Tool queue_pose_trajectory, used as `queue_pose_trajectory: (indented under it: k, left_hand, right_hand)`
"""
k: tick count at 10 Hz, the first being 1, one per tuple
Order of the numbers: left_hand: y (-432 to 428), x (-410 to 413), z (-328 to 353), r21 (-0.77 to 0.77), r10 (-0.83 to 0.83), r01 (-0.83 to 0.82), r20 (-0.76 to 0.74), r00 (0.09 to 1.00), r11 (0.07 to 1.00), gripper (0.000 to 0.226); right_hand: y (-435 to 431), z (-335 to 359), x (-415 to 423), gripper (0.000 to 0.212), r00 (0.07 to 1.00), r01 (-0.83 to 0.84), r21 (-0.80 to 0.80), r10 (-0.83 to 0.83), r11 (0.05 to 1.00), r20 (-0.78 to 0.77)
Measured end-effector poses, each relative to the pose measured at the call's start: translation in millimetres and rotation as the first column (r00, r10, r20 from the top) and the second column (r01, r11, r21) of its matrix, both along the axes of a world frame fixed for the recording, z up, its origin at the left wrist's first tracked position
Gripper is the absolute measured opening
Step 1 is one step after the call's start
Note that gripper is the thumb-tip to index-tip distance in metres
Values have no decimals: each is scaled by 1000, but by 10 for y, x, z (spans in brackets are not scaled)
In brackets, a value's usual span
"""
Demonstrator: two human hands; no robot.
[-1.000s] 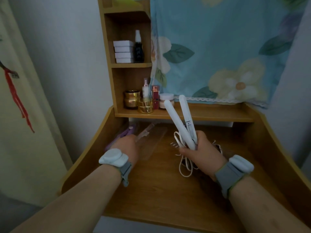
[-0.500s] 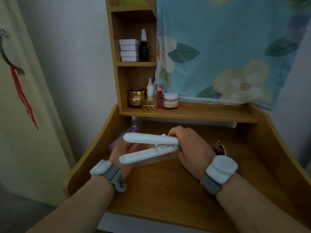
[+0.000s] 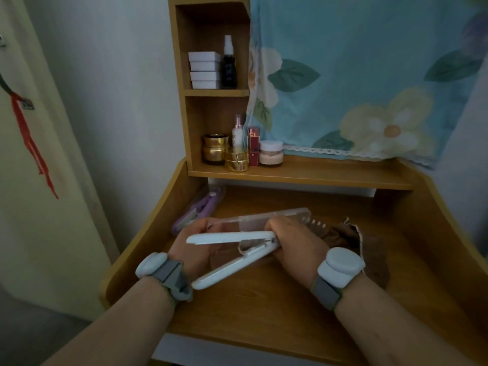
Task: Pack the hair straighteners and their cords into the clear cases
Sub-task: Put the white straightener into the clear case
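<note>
My right hand grips the hinge end of a white hair straightener, whose two arms spread apart and point left, lying level over the desk. A bit of its white cord shows between the arms; the remainder is hidden. Just behind it, a clear case lies lengthwise, and my left hand holds its left end. A purple straightener rests at the desk's far left, seemingly inside another clear case.
A brown cloth lies to the right of my right hand. On the shelf above stand gold jars and small bottles; white boxes sit higher up. Raised wooden sides border the desk. A floral curtain hangs behind.
My right hand swung the white straightener from upright to level, pointing left, and lowered it in front of the clear case. The cord loops are now out of sight. My left hand stayed at the case.
</note>
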State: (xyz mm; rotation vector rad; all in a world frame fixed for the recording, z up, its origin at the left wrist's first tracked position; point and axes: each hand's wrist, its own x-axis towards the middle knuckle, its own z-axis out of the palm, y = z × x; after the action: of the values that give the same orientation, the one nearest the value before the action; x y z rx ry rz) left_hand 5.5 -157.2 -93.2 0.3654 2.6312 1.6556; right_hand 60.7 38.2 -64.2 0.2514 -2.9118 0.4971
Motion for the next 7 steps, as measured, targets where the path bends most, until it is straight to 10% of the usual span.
queue_pose_trajectory:
  k: [6,7]
  left_hand:
    - [-39,267,374,532,-17,-36,94,995,846,22]
    - [-46,335,413,321,11,37,-144,990,946,32]
  right_hand:
    - [112,-7,-154,17,964,238,100,-247,966,100]
    - [94,24,-176,24,947,285,121,-299,951,119]
